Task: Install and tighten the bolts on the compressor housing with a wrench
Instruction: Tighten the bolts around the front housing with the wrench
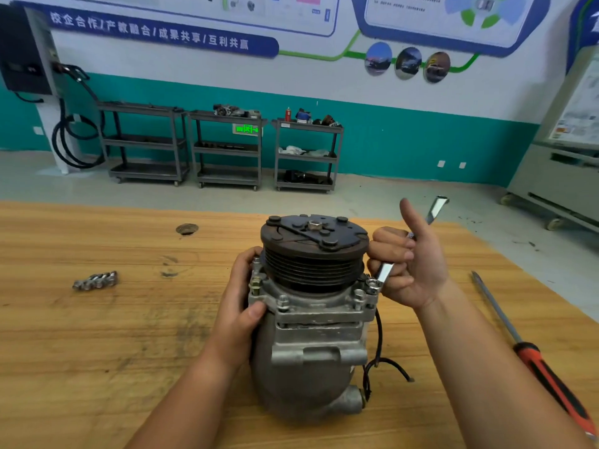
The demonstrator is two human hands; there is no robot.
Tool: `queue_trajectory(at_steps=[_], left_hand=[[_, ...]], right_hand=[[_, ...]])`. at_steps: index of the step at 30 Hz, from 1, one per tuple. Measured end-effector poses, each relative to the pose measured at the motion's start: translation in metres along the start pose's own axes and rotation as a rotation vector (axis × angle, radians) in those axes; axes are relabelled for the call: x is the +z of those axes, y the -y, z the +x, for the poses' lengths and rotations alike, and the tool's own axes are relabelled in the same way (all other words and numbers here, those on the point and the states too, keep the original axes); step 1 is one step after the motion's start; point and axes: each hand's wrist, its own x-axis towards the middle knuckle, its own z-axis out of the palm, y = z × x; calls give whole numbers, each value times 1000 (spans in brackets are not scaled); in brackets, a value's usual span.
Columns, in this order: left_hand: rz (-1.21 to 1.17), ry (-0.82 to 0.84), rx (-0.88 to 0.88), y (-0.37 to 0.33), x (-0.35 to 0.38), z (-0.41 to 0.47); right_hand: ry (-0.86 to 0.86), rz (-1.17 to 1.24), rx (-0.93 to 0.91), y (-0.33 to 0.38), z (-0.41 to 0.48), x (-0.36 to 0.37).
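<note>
Well, thumb-up right hand (418, 267) grips wrench (385, 273).

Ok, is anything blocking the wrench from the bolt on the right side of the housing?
Nothing visible does. The wrench, held in the right hand, has its end on the bolt. The pulley rises close beside it and the black wire hangs below, neither between them.

A wooden table (97, 351) — compressor (308, 367) standing mid-table, loose bolts (94, 280) to its left, orange-handled screwdriver (534, 361) right.
</note>
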Motion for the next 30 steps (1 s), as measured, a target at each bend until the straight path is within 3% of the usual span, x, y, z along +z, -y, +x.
queue_trajectory(at_steps=[5, 11, 15, 17, 18, 20, 22, 25, 30], left_hand=[[13, -3, -6, 1, -2, 0], [3, 0, -6, 0, -1, 1], [20, -3, 23, 0, 0, 0], [23, 3, 33, 0, 0, 0], [20, 5, 35, 0, 0, 0], [23, 10, 42, -1, 1, 0], [24, 13, 41, -2, 1, 0], [15, 14, 35, -2, 2, 0], [49, 27, 47, -1, 0, 0]], right_hand=[[47, -33, -215, -6, -11, 6], [-523, -516, -791, -51, -37, 47], [-788, -1152, -843, -96, -34, 60], [-676, -1423, -926, -114, -37, 63], [-647, -1379, -999, -119, -41, 63], [-558, -936, -1114, -113, -54, 62], [-349, -582, -1115, -93, -62, 61], [-193, -389, -964, -55, -64, 49], [-247, -293, -592, -14, -29, 27]])
